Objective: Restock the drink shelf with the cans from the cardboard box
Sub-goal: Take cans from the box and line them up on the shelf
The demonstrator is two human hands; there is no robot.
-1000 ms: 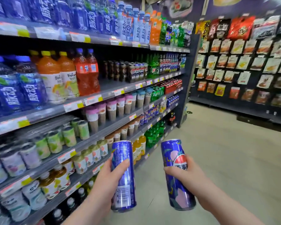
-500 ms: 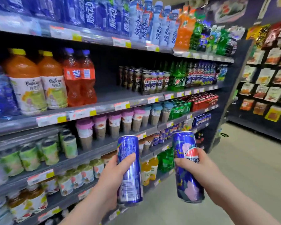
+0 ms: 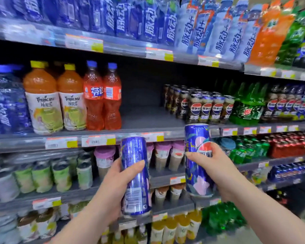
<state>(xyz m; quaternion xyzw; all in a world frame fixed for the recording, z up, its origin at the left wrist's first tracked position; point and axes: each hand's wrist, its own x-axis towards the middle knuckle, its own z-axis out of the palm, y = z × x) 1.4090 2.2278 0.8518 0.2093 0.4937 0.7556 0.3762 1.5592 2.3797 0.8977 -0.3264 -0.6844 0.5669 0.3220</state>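
The drink shelf (image 3: 148, 136) fills most of the frame in several tiers. The top tier carries blue bottles (image 3: 148, 20) with an orange bottle (image 3: 269, 36) at the upper right. On the tier below, at the left, stand two juice bottles (image 3: 55, 97) with yellow caps and two orange soda bottles (image 3: 102, 97); a bare stretch of that tier sits at centre, then a block of dark cola cans (image 3: 201, 106) and green bottles (image 3: 245, 106) toward the right. Lower tiers hold lidded cups (image 3: 104, 159) and green-labelled jars (image 3: 60, 175).

Both forearms rise from the bottom edge. The left hand (image 3: 116, 184), at lower centre, wraps a tall blue can (image 3: 136, 175), thumb across its front, the can upright with a slight tilt. The right hand (image 3: 217, 171), just right of centre, closes its grip round a second blue can (image 3: 197, 159) bearing a pink and red design, fingers over its middle. The two cans stand near each other but apart, in front of the shelf's edge, their tops level with the price-tag rail below the bare stretch.
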